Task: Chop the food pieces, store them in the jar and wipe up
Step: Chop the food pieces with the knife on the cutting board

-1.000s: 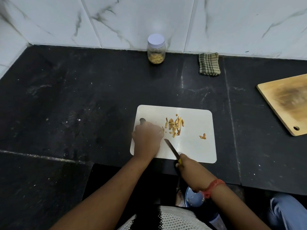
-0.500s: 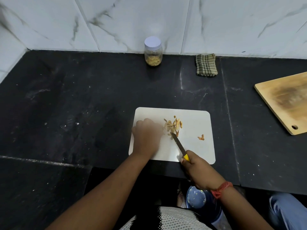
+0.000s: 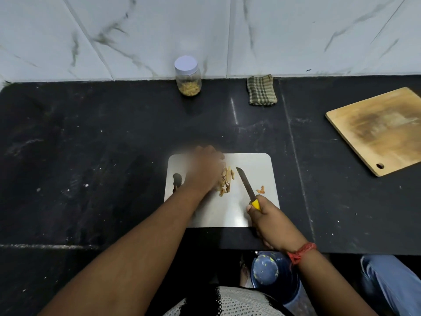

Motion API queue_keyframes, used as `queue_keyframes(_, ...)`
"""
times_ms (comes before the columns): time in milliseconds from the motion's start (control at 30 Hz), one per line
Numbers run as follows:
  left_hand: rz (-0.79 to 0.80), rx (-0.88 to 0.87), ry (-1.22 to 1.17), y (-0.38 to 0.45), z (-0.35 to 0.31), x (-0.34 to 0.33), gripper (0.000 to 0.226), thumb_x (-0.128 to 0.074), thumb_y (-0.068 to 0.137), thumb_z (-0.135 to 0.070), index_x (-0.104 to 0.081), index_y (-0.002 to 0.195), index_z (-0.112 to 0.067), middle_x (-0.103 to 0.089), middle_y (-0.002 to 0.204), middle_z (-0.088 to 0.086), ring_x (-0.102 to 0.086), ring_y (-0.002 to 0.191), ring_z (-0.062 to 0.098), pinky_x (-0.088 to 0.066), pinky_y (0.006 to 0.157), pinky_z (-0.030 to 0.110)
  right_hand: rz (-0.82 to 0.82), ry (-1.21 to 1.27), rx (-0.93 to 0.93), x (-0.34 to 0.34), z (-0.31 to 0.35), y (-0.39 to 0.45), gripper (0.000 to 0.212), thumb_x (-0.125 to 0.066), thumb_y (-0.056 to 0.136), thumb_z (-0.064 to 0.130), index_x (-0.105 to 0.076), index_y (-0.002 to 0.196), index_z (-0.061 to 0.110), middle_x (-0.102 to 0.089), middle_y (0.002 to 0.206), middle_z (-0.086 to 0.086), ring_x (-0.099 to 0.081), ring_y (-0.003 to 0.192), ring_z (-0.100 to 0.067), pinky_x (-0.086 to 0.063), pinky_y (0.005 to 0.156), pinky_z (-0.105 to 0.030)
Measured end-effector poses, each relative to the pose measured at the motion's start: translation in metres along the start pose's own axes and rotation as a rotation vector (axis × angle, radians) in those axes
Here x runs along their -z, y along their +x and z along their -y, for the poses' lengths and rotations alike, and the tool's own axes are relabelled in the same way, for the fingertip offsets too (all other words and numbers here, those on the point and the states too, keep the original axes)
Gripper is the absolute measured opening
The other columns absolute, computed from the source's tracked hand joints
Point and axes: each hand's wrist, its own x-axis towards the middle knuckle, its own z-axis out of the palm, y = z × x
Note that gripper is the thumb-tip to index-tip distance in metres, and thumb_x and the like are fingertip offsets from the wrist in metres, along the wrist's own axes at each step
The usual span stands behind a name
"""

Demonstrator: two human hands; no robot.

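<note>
A white cutting board [image 3: 250,213] lies flat on the black desk [image 3: 91,156], a little below the middle of the frame. On the board sits a small pile of thin yellow food pieces [image 3: 225,181], and one more small piece [image 3: 260,189] lies alone to the right of the pile. The left hand [image 3: 206,171] is on the upper left part of the board, right next to the pile. It is blurry, so I cannot tell if its fingers are flat or curled. The right hand [image 3: 270,221] is at the lower right of the board, with its fingers wrapped around the yellow handle of a knife [image 3: 246,185]. The dark blade points up and a little to the left, and its tip is just to the right of the pile. A red string [image 3: 300,252] is tied around the right wrist. At the top middle of the frame, a glass jar [image 3: 188,84] with a white lid stands against the white wall [image 3: 296,30], well apart from the board. It has some yellow bits in the bottom. A folded checked cloth [image 3: 262,90] lies to the right of the jar, also by the wall. A wooden board [image 3: 378,131] lies at the right edge of the frame. A blue bucket [image 3: 271,272] sits below the desk edge, near the bottom.
</note>
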Motion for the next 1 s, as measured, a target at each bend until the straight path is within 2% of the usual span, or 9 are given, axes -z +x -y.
queue_keyframes(133, 0.064, -0.01, 0.088, 0.013, -0.001, -0.002, 0.016, -0.054, 0.1, -0.03, -0.069, 0.108, -0.032, -0.059, 0.118, -0.008, -0.047, 0.113, 0.02, -0.028, 0.094, 0.039, -0.039, 0.125, 0.002, 0.012, 0.002, -0.003, 0.017, -0.046, 0.102, 0.03, -0.048, 0.085, 0.029, -0.045, 0.062, -0.005, -0.036, 0.036, -0.013, -0.031, 0.035, -0.021)
queue_keyframes(267, 0.09, -0.051, 0.173, 0.02, -0.005, -0.001, 0.019, -0.052, 0.101, -0.037, -0.068, 0.106, -0.028, -0.06, 0.114, -0.007, -0.05, 0.11, 0.018, -0.03, 0.096, 0.039, -0.067, 0.159, -0.009, 0.021, 0.0, -0.005, 0.018, -0.046, 0.102, 0.028, -0.045, 0.095, 0.011, -0.041, 0.065, -0.009, -0.034, 0.035, -0.011, -0.029, 0.035, -0.021)
queue_keyframes(333, 0.076, -0.034, 0.141, 0.022, -0.011, -0.002, 0.023, -0.051, 0.101, -0.039, -0.069, 0.102, -0.025, -0.06, 0.111, -0.005, -0.051, 0.107, 0.019, -0.03, 0.095, 0.04, -0.08, 0.176, -0.005, 0.023, 0.0, -0.005, 0.019, -0.046, 0.102, 0.027, -0.045, 0.097, 0.009, -0.04, 0.064, -0.01, -0.033, 0.034, -0.011, -0.028, 0.035, -0.02)
queue_keyframes(400, 0.045, -0.063, 0.077, 0.02, -0.022, -0.005, 0.022, -0.052, 0.1, -0.038, -0.069, 0.099, -0.024, -0.06, 0.109, -0.005, -0.052, 0.106, 0.02, -0.029, 0.092, 0.04, -0.1, 0.207, 0.012, 0.025, -0.001, -0.006, 0.016, -0.046, 0.102, 0.029, -0.049, 0.088, 0.021, -0.041, 0.061, -0.008, -0.033, 0.033, -0.011, -0.028, 0.035, -0.02)
queue_keyframes(467, 0.047, -0.174, 0.012, 0.012, -0.039, -0.012, 0.02, -0.053, 0.098, -0.037, -0.069, 0.098, -0.024, -0.06, 0.109, -0.003, -0.051, 0.106, 0.021, -0.025, 0.088, 0.038, -0.143, 0.217, 0.024, 0.028, -0.001, -0.006, 0.026, -0.047, 0.102, 0.029, -0.048, 0.076, 0.032, -0.044, 0.059, -0.005, -0.035, 0.033, -0.012, -0.027, 0.036, -0.019)
queue_keyframes(600, 0.147, -0.293, -0.05, -0.003, -0.068, -0.028, 0.02, -0.053, 0.098, -0.034, -0.07, 0.102, -0.024, -0.058, 0.115, -0.004, -0.047, 0.112, 0.018, -0.023, 0.09, 0.038, -0.189, 0.236, 0.005, 0.037, -0.003, -0.006, 0.025, -0.047, 0.102, 0.029, -0.042, 0.079, 0.021, -0.046, 0.061, -0.007, -0.036, 0.034, -0.014, -0.028, 0.036, -0.021)
queue_keyframes(733, 0.184, -0.292, -0.044, -0.005, -0.066, -0.035, 0.024, -0.051, 0.099, -0.032, -0.072, 0.11, -0.029, -0.057, 0.117, -0.005, -0.045, 0.113, 0.017, -0.024, 0.091, 0.038, -0.207, 0.253, -0.007, 0.044, -0.008, -0.006, 0.027, -0.048, 0.101, 0.032, -0.042, 0.076, 0.024, -0.045, 0.06, -0.005, -0.037, 0.038, -0.019, -0.031, 0.036, -0.024)
queue_keyframes(833, 0.125, -0.25, -0.078, -0.003, -0.055, -0.029, 0.026, -0.05, 0.1, -0.03, -0.07, 0.116, -0.028, -0.059, 0.118, -0.004, -0.047, 0.114, 0.019, -0.024, 0.091, 0.036, -0.207, 0.232, -0.026, 0.043, -0.01, -0.005, 0.027, -0.049, 0.101, 0.034, -0.042, 0.077, 0.023, -0.047, 0.059, -0.006, -0.039, 0.039, -0.02, -0.032, 0.037, -0.026)
queue_keyframes(1000, -0.105, -0.078, -0.121, -0.018, -0.017, -0.016, 0.02, -0.054, 0.096, -0.024, -0.071, 0.107, -0.024, -0.062, 0.108, -0.004, -0.051, 0.105, 0.02, -0.027, 0.086, 0.035, -0.142, 0.24, -0.018, 0.032, -0.001, -0.002, 0.023, -0.047, 0.102, 0.03, -0.043, 0.082, 0.018, -0.044, 0.057, -0.005, -0.035, 0.036, -0.017, -0.029, 0.037, -0.024)
